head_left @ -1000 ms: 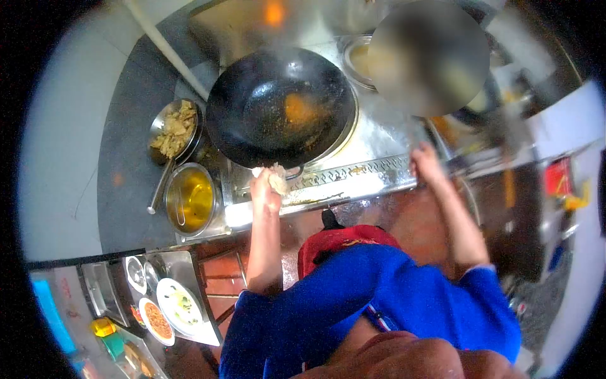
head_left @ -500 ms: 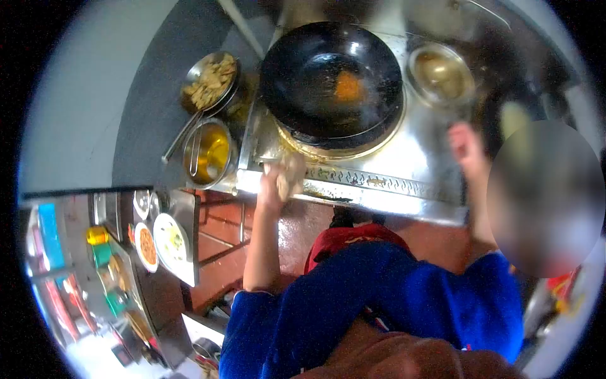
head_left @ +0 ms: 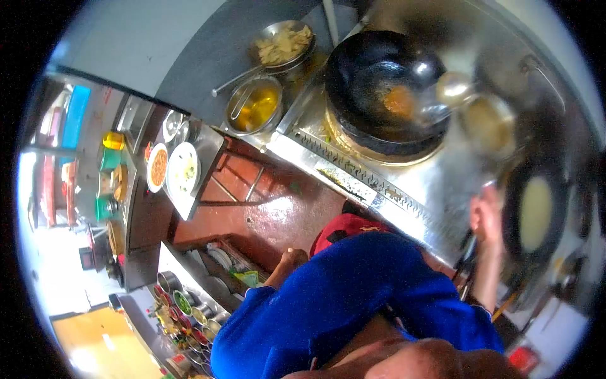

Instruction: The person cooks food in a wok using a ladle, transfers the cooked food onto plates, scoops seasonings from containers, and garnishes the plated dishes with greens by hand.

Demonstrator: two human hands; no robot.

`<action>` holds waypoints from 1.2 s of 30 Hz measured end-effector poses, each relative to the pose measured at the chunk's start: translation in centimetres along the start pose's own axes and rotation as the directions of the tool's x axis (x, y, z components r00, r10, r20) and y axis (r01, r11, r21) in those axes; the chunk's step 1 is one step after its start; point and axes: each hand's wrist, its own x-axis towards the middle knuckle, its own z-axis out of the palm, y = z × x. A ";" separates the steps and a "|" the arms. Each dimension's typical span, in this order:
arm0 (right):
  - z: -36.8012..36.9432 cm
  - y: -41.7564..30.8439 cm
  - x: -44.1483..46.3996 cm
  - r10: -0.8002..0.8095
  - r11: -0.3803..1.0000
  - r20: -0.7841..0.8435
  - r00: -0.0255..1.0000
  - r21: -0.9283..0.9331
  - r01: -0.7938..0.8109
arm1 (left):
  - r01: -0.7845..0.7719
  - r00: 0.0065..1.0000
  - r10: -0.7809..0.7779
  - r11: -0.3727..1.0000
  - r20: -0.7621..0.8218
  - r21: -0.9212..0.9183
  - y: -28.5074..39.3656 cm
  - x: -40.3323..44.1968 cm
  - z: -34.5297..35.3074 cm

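Left hand (head_left: 291, 260) drawn back from stove (head_left: 435, 189); ladle (head_left: 454, 88) now between wok (head_left: 356, 76) and metal basin (head_left: 489, 129). Head view: right hand (head_left: 485, 218) seemingly curled round ladle's blurred handle; left grip, cannot tell. Step looks like ladle work; next move calls for steady wrist.

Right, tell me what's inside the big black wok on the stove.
An orange-brown patch shows in the wok, with a pale blur beside it, too smeared to identify. A shiny round thing, blurred too, overlaps the rim and hides what lies directly behind it.
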 end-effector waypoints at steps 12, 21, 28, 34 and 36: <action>-8.1 4.2 15.2 -0.067 0.995 -0.155 0.986 -0.079 0.055 | -0.026 0.984 0.012 0.997 -0.176 -0.074 1.6 -3.6 1.9; -0.1 0.6 4.0 -0.026 0.733 0.047 0.999 0.680 -0.012 | -0.195 0.958 0.232 0.958 0.167 -0.212 -1.2 6.4 -3.3; 4.0 1.6 -0.2 -0.048 0.983 -0.036 0.998 0.174 0.054 | -0.346 0.937 0.278 0.629 0.214 0.697 6.3 2.1 -0.9; 1.2 14.1 0.2 -0.524 0.737 -0.121 0.843 -0.561 0.378 | -0.171 0.981 0.129 0.925 0.144 0.340 8.2 4.9 -1.8; 0.3 16.5 -2.9 -0.274 0.826 -0.212 0.938 -0.552 0.116 | -0.176 0.972 0.119 0.938 0.201 0.297 8.8 5.5 -1.3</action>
